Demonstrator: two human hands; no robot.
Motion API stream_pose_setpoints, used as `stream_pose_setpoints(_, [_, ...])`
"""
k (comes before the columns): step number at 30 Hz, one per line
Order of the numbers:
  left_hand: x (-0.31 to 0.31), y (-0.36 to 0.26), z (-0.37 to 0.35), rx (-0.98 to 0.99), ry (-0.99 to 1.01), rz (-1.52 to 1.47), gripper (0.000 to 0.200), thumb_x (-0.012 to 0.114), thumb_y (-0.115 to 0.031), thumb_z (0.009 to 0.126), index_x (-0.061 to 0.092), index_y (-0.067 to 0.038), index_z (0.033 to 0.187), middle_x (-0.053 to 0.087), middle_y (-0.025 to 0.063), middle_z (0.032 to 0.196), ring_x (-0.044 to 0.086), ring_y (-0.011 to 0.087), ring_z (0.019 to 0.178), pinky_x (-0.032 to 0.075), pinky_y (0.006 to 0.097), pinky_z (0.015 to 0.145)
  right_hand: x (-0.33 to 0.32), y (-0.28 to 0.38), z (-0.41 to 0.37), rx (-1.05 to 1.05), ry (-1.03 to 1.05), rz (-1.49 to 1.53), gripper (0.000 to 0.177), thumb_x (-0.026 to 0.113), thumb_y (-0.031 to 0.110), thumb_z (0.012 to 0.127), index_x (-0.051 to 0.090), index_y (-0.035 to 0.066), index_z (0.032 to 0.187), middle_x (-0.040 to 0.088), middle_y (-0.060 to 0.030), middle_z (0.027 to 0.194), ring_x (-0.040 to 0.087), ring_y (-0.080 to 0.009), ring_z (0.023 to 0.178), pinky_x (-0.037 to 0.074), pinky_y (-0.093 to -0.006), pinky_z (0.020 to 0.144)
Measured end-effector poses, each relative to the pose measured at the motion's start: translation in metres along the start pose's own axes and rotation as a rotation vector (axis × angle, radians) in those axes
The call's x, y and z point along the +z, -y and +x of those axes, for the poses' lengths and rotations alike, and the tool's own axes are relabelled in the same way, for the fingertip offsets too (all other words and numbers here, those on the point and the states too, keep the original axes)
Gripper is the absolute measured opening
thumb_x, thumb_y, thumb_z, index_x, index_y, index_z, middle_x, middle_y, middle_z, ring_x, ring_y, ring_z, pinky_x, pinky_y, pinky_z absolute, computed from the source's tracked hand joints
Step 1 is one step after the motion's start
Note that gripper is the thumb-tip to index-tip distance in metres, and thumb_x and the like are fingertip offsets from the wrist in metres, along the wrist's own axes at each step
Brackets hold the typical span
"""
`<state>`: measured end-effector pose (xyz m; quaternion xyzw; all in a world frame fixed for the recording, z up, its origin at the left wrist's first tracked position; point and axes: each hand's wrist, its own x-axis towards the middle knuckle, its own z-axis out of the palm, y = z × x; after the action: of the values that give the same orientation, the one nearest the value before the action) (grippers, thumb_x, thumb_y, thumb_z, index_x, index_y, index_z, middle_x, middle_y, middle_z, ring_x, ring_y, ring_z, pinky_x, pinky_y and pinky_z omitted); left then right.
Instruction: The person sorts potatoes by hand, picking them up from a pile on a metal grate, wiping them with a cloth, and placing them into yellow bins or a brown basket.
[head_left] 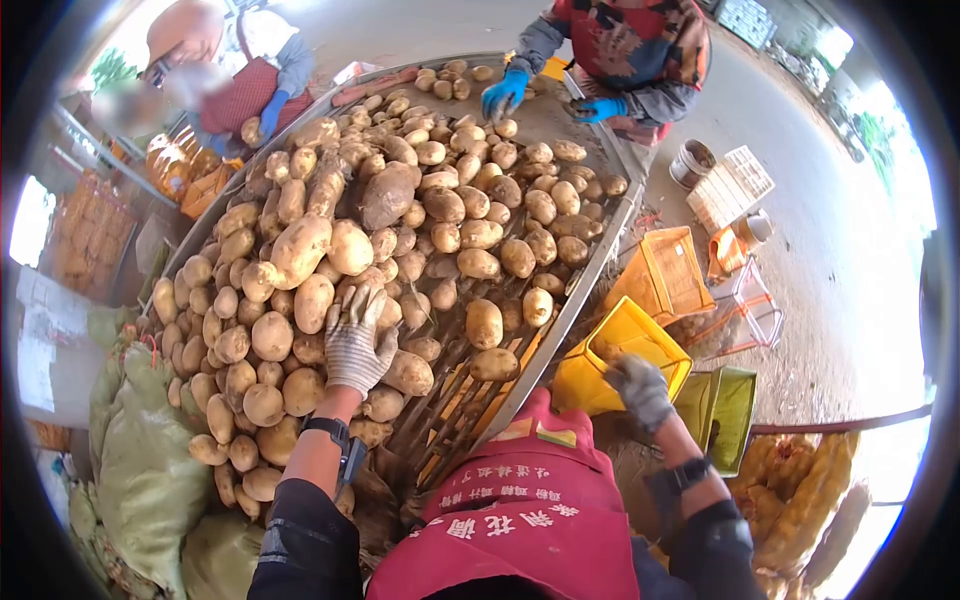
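Note:
My left hand [360, 340], in a striped knit glove, lies palm down on the heap of potatoes [272, 336], its fingers stretched out and apart. Potatoes touch it on every side, and what is under the palm is hidden. My right hand [642, 388], in a grey glove, is over the near rim of a yellow crate [575, 380]. Motion smears its fingers, so I cannot see whether they hold anything. The potatoes lie on a slatted sorting table [545, 365] with a metal edge. Some larger, lumpy ones, such as a brown potato [388, 196], lie on top.
Across the table a person in blue gloves [506, 96] reaches among potatoes; another person [265, 90] stands at the far left. To my right are an orange crate [665, 275], a green crate [728, 410] and filled net sacks [790, 480]. Green sacks [150, 460] lean at the left.

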<state>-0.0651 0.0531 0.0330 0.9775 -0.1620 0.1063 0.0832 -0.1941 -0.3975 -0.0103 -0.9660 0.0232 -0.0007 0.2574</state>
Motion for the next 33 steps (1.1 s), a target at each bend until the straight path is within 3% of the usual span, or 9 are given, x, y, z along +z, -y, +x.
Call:
stream_pose_setpoints(4, [0.002,0.001,-0.002,-0.022,0.020,-0.021,0.066,0.063,-0.028,0.084,0.044,-0.010,0.145,0.041,0.0173,0.151,0.036,0.0362,0.141,0.025,0.0507,0.117,-0.007,0.128,0.110,-0.653,0.228,-0.087,0.046,0.070,0.009,0.081,0.061,0.013,0.125,0.059,-0.0139,0.130,0.058,-0.0330,0.117,0.051,-0.0400,0.092])
stream_pose_setpoints(9, [0.005,-0.001,-0.003,-0.076,0.030,-0.022,0.067,0.066,-0.030,0.083,0.045,-0.014,0.145,0.041,0.0132,0.152,0.036,0.0335,0.142,0.025,0.0496,0.118,0.090,0.151,0.175,-1.051,0.229,-0.307,0.060,0.072,0.006,0.073,0.057,0.011,0.131,0.056,-0.0171,0.136,0.056,-0.0312,0.124,0.049,-0.0421,0.096])
stream_pose_setpoints(11, [0.005,-0.006,-0.002,-0.082,0.040,-0.016,0.068,0.066,-0.030,0.083,0.045,-0.014,0.145,0.041,0.0131,0.152,0.036,0.0346,0.141,0.025,0.0500,0.118,0.068,0.177,0.194,-0.778,0.732,-0.256,0.062,0.076,0.015,0.072,0.056,0.012,0.131,0.059,-0.0184,0.131,0.058,-0.0394,0.119,0.051,-0.0417,0.093])
stream_pose_setpoints(12, [0.006,-0.010,-0.003,-0.098,0.030,-0.008,0.068,0.067,-0.030,0.082,0.045,-0.014,0.145,0.041,0.0131,0.152,0.037,0.0362,0.140,0.024,0.0510,0.117,0.068,0.174,0.198,-0.780,0.733,-0.248,0.062,0.076,0.015,0.072,0.056,0.012,0.131,0.059,-0.0184,0.131,0.058,-0.0394,0.119,0.051,-0.0417,0.093])
stream_pose_setpoints(15, [0.002,-0.018,0.000,-0.173,0.035,-0.022,0.069,0.067,-0.029,0.081,0.044,-0.015,0.145,0.041,0.0131,0.152,0.038,0.0391,0.138,0.023,0.0529,0.117,0.055,0.167,0.198,-0.507,0.693,0.714,0.066,0.085,0.029,0.075,0.054,0.006,0.128,0.064,-0.0168,0.118,0.063,-0.0289,0.113,0.050,-0.0388,0.095])
stream_pose_setpoints(18, [0.021,-0.015,-0.012,-0.145,-0.003,-0.071,0.072,0.068,-0.028,0.080,0.042,-0.015,0.146,0.040,0.0129,0.153,0.038,0.0415,0.138,0.021,0.0556,0.116,0.018,0.160,0.185,-0.303,0.878,1.278,0.072,0.081,0.027,0.084,0.043,0.006,0.142,0.055,-0.0076,0.132,0.050,-0.0180,0.123,0.041,-0.0352,0.107])
stream_pose_setpoints(26, [0.019,-0.022,-0.007,-0.227,0.076,-0.021,0.064,0.054,-0.045,0.094,0.042,-0.014,0.149,0.036,0.0176,0.156,0.031,0.0447,0.143,0.016,0.0587,0.117,-0.039,0.042,0.153,-0.008,0.375,1.474,0.065,0.069,0.040,0.090,0.046,0.007,0.141,0.061,-0.0087,0.115,0.062,-0.0194,0.105,0.055,-0.0328,0.089])
stream_pose_setpoints(32, [0.022,-0.017,-0.010,-0.148,0.071,0.075,0.062,0.060,-0.034,0.090,0.043,-0.014,0.147,0.033,0.0165,0.157,0.031,0.0403,0.142,0.017,0.0608,0.115,-0.035,-0.108,0.081,0.290,0.115,0.573,0.061,0.069,0.037,0.089,0.052,0.004,0.136,0.063,-0.0128,0.119,0.062,-0.0227,0.108,0.051,-0.0357,0.092])
stream_pose_setpoints(33, [0.017,-0.020,-0.005,-0.093,0.088,0.142,0.063,0.066,-0.027,0.085,0.046,-0.013,0.143,0.031,0.0174,0.157,0.030,0.0419,0.142,0.022,0.0584,0.114,-0.037,-0.125,0.070,0.325,0.268,0.255,0.057,0.069,0.032,0.089,0.053,0.003,0.135,0.064,-0.0147,0.119,0.062,-0.0252,0.109,0.051,-0.0367,0.092])
